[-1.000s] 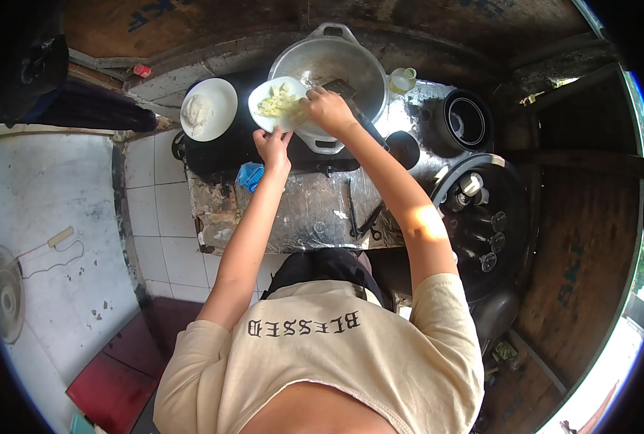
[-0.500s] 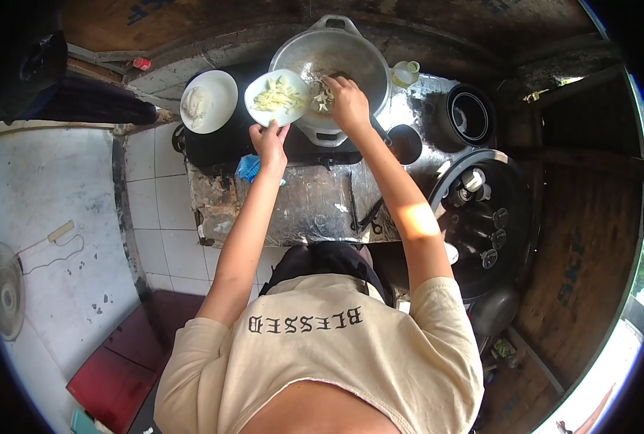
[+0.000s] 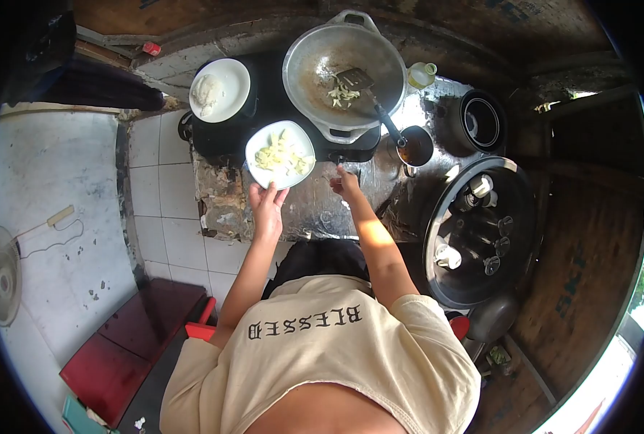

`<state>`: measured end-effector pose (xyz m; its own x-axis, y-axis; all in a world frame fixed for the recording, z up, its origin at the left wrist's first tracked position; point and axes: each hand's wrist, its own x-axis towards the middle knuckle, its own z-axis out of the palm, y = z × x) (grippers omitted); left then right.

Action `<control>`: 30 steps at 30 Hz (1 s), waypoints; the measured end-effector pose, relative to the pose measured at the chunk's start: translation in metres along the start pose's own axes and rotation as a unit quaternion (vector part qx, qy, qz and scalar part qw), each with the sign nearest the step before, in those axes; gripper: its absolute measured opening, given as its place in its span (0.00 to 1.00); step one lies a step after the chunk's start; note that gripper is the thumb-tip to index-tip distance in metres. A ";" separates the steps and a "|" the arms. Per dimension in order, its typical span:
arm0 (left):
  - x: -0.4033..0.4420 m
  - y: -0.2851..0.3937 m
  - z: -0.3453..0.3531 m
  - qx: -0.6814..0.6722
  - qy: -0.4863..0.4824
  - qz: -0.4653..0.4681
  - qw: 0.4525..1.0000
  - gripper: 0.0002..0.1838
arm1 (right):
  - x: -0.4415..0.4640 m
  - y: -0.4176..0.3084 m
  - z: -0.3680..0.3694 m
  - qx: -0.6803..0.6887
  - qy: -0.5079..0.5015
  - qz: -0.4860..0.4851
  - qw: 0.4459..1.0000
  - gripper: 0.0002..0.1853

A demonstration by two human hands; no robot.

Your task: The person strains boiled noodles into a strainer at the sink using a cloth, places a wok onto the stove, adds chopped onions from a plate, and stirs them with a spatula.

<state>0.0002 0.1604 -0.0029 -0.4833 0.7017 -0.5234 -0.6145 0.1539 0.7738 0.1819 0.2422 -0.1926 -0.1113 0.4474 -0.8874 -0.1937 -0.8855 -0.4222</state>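
My left hand (image 3: 268, 208) grips the near rim of a white squarish bowl (image 3: 304, 176) with pale sliced pieces (image 3: 278, 153) in it. Just below the front edge of the black stove (image 3: 221, 145), close to a knob, is my right hand (image 3: 345, 183), empty, with its thumb and a finger apart. A large metal wok (image 3: 311, 90) stands on the stove. Inside it a small heap of the pale pieces (image 3: 342, 94) lies beside the head of a black spatula (image 3: 357, 78), whose handle reaches over the wok's rim.
A white plate with a white mass (image 3: 206, 94) is at the stove's left. To the right are an oil bottle (image 3: 421, 74), a small pot with dark liquid (image 3: 415, 147) and a black round pot (image 3: 479, 121). A large black basin (image 3: 448, 278) holds cups and glasses.
My right hand has dropped its pale pieces into the wok and pulled back toward the stove's front. My left hand has brought the bowl down, away from the wok.
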 end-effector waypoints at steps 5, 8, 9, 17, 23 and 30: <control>-0.048 -0.022 -0.037 -0.003 0.011 -0.052 0.999 0.09 | 0.017 -0.003 -0.002 0.178 -0.086 0.031 0.980 0.10; -0.067 -0.040 -0.060 0.001 0.022 -0.076 0.997 0.10 | 0.037 -0.001 -0.002 0.155 -0.060 0.020 0.986 0.08; -0.072 -0.043 -0.067 -0.004 0.024 -0.080 0.997 0.10 | 0.036 -0.001 0.001 0.123 -0.025 0.004 0.992 0.07; -0.085 -0.072 -0.122 -0.044 0.018 -0.101 0.994 0.08 | 0.009 -0.012 0.011 -0.033 0.062 -0.098 0.993 0.06; -0.072 -0.104 -0.182 -0.053 -0.004 -0.100 0.994 0.08 | 0.019 -0.005 -0.004 0.054 -0.056 -0.111 0.991 0.05; -0.047 -0.148 -0.242 -0.070 -0.011 -0.105 0.992 0.08 | 0.017 -0.002 0.001 0.038 -0.047 -0.150 0.987 0.11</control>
<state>-0.0373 -0.0635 -0.1789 -0.3224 0.6801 -0.6584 -0.7810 0.2019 0.5910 0.1792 0.2519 -0.2064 -0.1278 0.7015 -0.7011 -0.3032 -0.7007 -0.6458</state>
